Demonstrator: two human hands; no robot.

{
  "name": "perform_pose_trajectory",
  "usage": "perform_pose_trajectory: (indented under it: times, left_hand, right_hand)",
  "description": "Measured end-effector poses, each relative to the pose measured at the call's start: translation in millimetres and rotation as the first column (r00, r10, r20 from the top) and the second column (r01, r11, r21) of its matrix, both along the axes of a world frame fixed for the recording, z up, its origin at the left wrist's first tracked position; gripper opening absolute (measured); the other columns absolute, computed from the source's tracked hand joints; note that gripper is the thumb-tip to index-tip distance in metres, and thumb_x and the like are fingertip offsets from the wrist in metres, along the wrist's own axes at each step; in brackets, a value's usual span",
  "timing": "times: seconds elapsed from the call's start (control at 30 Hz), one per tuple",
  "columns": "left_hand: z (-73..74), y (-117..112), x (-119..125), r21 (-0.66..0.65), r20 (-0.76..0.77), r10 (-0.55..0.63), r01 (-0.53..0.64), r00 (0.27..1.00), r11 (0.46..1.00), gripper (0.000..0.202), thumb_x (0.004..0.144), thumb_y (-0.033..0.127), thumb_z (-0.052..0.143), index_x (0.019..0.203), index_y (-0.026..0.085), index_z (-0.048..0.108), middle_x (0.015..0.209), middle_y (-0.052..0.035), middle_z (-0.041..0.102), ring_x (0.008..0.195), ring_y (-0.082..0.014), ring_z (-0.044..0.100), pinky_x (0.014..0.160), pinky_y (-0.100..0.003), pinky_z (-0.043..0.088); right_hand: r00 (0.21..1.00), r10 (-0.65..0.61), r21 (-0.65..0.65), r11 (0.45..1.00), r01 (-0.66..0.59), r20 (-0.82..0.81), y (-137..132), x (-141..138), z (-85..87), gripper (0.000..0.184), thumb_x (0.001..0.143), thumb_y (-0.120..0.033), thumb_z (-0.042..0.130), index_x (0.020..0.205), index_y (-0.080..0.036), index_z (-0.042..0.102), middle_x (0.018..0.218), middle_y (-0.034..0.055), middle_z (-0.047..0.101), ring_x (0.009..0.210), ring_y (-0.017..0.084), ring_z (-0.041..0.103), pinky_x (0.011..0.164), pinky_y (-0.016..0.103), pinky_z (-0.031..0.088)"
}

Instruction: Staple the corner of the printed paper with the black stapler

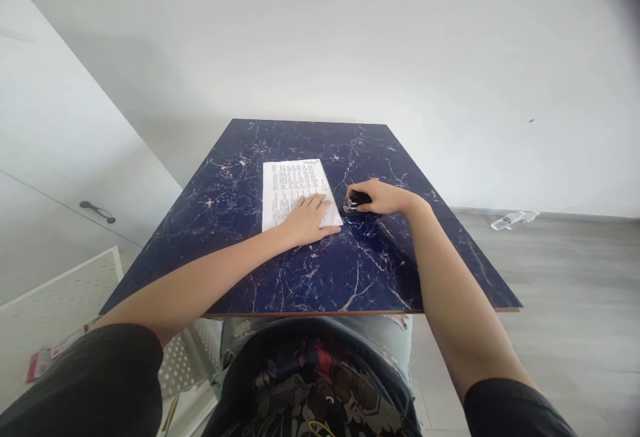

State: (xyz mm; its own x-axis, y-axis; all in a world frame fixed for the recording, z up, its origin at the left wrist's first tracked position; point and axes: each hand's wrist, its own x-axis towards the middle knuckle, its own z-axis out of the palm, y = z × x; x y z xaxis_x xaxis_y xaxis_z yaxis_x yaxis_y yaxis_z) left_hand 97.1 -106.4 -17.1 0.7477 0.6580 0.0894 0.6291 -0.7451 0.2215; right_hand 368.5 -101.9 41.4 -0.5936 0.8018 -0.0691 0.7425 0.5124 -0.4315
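Left hand (306,218) open, palm flat on the near right part of the white printed paper sheet (290,187). Right hand (383,197) closed over the small black stapler with metal nose (354,202). Stapler sits on the dark blue marbled table (350,270), at 3 o'clock of the sheet's near right corner; touching the edge or just beside it, can't tell. My read: keep palm weight on so the sheet can't skate, and square the nose to the corner. Sheet lies flat, dense text, long edge running to 12 o'clock
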Motion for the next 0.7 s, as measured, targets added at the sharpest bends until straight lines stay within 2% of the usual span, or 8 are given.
perform_pose_trajectory:
  times: [0.23, 0.37, 0.53, 0.63, 0.7]
  left_hand:
    - [-2.1, -4.3, 4.2, 0.040, -0.032, 0.004, -0.003, 0.999, 0.999, 0.070, 0.105, 0.060, 0.039, 0.155, 0.010, 0.044, 0.166, -0.0209, 0.034, 0.155, -0.0390, 0.031, 0.125, -0.058, 0.029]
    - [-4.8, -2.3, 4.4, 0.109, 0.014, 0.009, -0.010, 1.000, 0.994, 0.063, 0.109, 0.053, 0.032, 0.149, 0.007, 0.049, 0.159, -0.0234, 0.045, 0.149, -0.0387, 0.040, 0.120, -0.058, 0.035]
    - [-2.5, -1.8, 5.1, 0.234, 0.098, -0.104, 0.079, 0.990, 0.969, 0.040, 0.110, 0.038, 0.039, 0.126, 0.008, 0.061, 0.127, -0.0170, 0.068, 0.118, -0.0286, 0.064, 0.102, -0.044, 0.050]
    - [-2.0, -2.2, 6.0, 0.324, 0.094, -0.154, 0.116, 0.984, 0.939, 0.031, 0.110, 0.030, 0.040, 0.114, 0.010, 0.064, 0.111, -0.0137, 0.071, 0.104, -0.0261, 0.067, 0.093, -0.041, 0.052]
    - [-2.9, -1.9, 6.1, 0.347, 0.097, -0.173, 0.129, 0.980, 0.929, 0.030, 0.109, 0.031, 0.042, 0.109, 0.011, 0.065, 0.106, -0.0127, 0.071, 0.100, -0.0259, 0.066, 0.090, -0.041, 0.053]
  right_hand:
    - [1.000, -0.011, 0.002, 1.000, 0.011, 0.017, -1.7, -3.5, 2.0, 0.022, 0.081, -0.021, 0.068, 0.101, -0.023, 0.061, 0.097, 0.0050, 0.070, 0.083, 0.022, 0.059, 0.072, 0.033, 0.036]
    - [1.000, -0.005, 0.010, 1.000, 0.005, 0.017, -1.2, -2.9, 1.0, 0.021, 0.080, -0.020, 0.067, 0.100, -0.023, 0.061, 0.096, 0.0044, 0.070, 0.083, 0.022, 0.059, 0.073, 0.033, 0.036]
    - [1.000, 0.019, 0.013, 1.000, -0.019, 0.003, -2.4, -9.0, 2.5, 0.021, 0.080, -0.018, 0.066, 0.099, -0.023, 0.060, 0.096, 0.0043, 0.070, 0.082, 0.021, 0.058, 0.072, 0.032, 0.036]
    - [0.999, 0.040, 0.010, 0.999, -0.040, -0.003, -3.1, -14.7, 3.5, 0.020, 0.079, -0.017, 0.066, 0.098, -0.022, 0.060, 0.095, 0.0046, 0.069, 0.082, 0.022, 0.058, 0.071, 0.032, 0.035]
    - [0.999, 0.046, 0.013, 0.999, -0.046, -0.002, -3.2, -17.0, 3.6, 0.020, 0.079, -0.016, 0.066, 0.097, -0.023, 0.060, 0.094, 0.0043, 0.069, 0.081, 0.021, 0.057, 0.071, 0.032, 0.035]
